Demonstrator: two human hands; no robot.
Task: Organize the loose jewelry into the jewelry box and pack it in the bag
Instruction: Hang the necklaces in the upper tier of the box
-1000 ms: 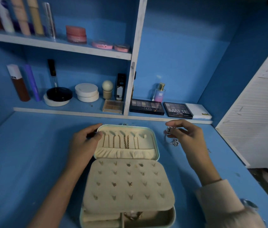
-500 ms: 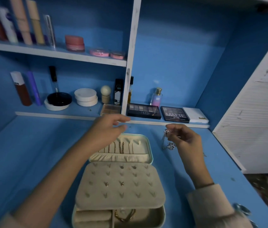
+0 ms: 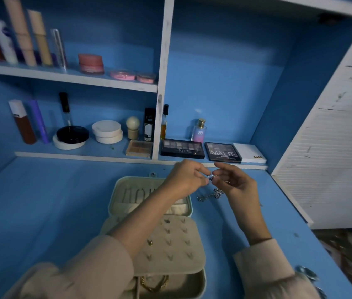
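**Silver chain (image 3: 211, 193) held in both hands over the blue bench (image 3: 52, 201), just right of the open jewelry box (image 3: 170, 244).**

The upper end of the silver chain is pinched between the curled fingers (image 3: 198, 172) of the left hand (image 3: 183, 180) and those of the right hand (image 3: 237, 186), and both sets are clamped on it. Its loose length is seen trailing below the hands, but whether it touches the bench cannot be told. The jewelry box is laid open on the bench beneath the left forearm. Thin chains are hung in its raised lid (image 3: 132, 193), small studs are set in the beige panel, and a gold chain (image 3: 154, 283) is seen in the front compartment. Eyeshadow palettes (image 3: 182, 148) are ranged on the shelf behind.
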